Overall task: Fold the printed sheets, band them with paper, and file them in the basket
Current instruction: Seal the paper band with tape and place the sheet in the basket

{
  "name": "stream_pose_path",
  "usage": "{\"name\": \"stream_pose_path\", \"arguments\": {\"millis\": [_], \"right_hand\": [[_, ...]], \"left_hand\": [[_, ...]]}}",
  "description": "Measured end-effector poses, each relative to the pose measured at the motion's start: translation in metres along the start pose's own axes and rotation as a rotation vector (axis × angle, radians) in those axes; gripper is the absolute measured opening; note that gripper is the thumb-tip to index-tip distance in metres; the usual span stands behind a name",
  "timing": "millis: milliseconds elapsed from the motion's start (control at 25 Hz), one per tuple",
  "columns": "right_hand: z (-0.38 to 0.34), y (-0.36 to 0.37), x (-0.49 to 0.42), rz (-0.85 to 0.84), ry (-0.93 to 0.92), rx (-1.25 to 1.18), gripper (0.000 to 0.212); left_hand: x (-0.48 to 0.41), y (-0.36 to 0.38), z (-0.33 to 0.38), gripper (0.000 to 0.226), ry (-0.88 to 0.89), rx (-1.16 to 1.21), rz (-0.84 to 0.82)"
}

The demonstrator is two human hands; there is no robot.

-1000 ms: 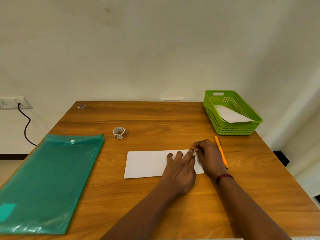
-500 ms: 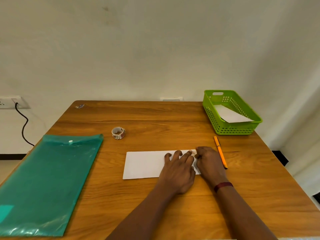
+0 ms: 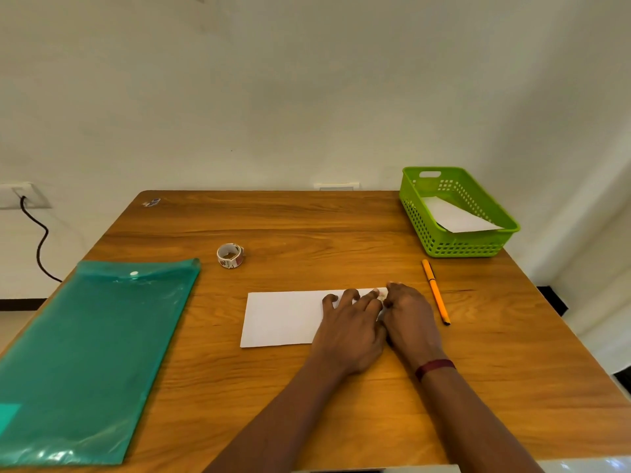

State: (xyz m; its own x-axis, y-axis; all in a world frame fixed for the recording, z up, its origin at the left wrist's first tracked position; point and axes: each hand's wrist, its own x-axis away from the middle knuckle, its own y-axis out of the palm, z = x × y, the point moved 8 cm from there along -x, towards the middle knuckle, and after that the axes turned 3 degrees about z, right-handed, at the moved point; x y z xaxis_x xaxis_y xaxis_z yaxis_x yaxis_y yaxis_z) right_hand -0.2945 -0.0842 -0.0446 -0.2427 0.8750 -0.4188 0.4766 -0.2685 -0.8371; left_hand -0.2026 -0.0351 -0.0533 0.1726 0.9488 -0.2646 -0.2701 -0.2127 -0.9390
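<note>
A folded white sheet (image 3: 283,317) lies flat in the middle of the wooden table (image 3: 307,227). My left hand (image 3: 351,326) presses flat on its right half, fingers spread and straight. My right hand (image 3: 409,315) lies beside it on the sheet's right end, fingers curled over a small piece of patterned tape (image 3: 381,294) at the top right corner; its fingertips are hidden. The green basket (image 3: 423,223) stands at the far right with a folded white sheet (image 3: 454,216) inside.
A small roll of patterned paper tape (image 3: 230,255) sits left of centre. An orange pen (image 3: 436,291) lies just right of my right hand. A large teal plastic folder (image 3: 88,353) covers the table's left side. A wall socket with a black cable (image 3: 37,240) is at far left.
Both hands have stayed on the sheet's right end and shifted slightly toward me along that edge. The sheet has not moved.
</note>
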Motion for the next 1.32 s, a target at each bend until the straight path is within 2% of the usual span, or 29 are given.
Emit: {"name": "stream_pose_path", "arguments": {"millis": [80,120,240,320,400,520,720,840,1000,1080,1200,1320], "right_hand": [[-0.001,-0.002,0.004,0.036,0.016,0.036,0.015],[-0.001,-0.006,0.007,0.073,0.034,0.048,0.023],[-0.011,-0.024,0.022,0.193,0.019,0.018,0.047],[-0.025,-0.024,0.028,0.179,-0.050,-0.009,0.047],[-0.042,-0.018,0.031,0.133,-0.122,0.010,0.044],[-0.069,-0.007,0.036,0.058,-0.206,0.068,0.037],[-0.100,0.021,0.045,-0.056,-0.237,0.062,0.049],[-0.119,0.026,0.052,-0.051,-0.286,0.082,0.047],[-0.118,0.023,0.053,-0.078,-0.298,0.101,0.037],[-0.114,0.023,0.053,-0.082,-0.246,0.136,0.045],[-0.108,0.025,0.051,-0.137,-0.158,0.144,0.057],[-0.103,0.022,0.051,-0.156,-0.117,0.049,0.050]], "left_hand": [[0.001,-0.003,-0.003,0.042,-0.031,0.035,0.011],[0.002,-0.006,-0.006,0.040,-0.064,0.088,0.034],[0.005,-0.024,-0.031,0.030,-0.282,0.411,0.199],[0.009,-0.033,-0.053,0.030,-0.422,0.561,0.288],[0.013,-0.040,-0.068,0.031,-0.485,0.608,0.306],[0.023,-0.050,-0.081,0.034,-0.469,0.552,0.266],[0.045,-0.067,-0.120,0.045,-0.455,0.302,0.193],[0.058,-0.063,-0.155,0.051,-0.547,0.154,0.084],[0.066,-0.067,-0.149,0.046,-0.503,-0.105,-0.024],[0.065,-0.068,-0.145,0.047,-0.540,-0.170,-0.141],[0.060,-0.063,-0.145,0.054,-0.621,-0.039,-0.273],[0.057,-0.061,-0.140,0.053,-0.693,0.193,-0.291]]}}
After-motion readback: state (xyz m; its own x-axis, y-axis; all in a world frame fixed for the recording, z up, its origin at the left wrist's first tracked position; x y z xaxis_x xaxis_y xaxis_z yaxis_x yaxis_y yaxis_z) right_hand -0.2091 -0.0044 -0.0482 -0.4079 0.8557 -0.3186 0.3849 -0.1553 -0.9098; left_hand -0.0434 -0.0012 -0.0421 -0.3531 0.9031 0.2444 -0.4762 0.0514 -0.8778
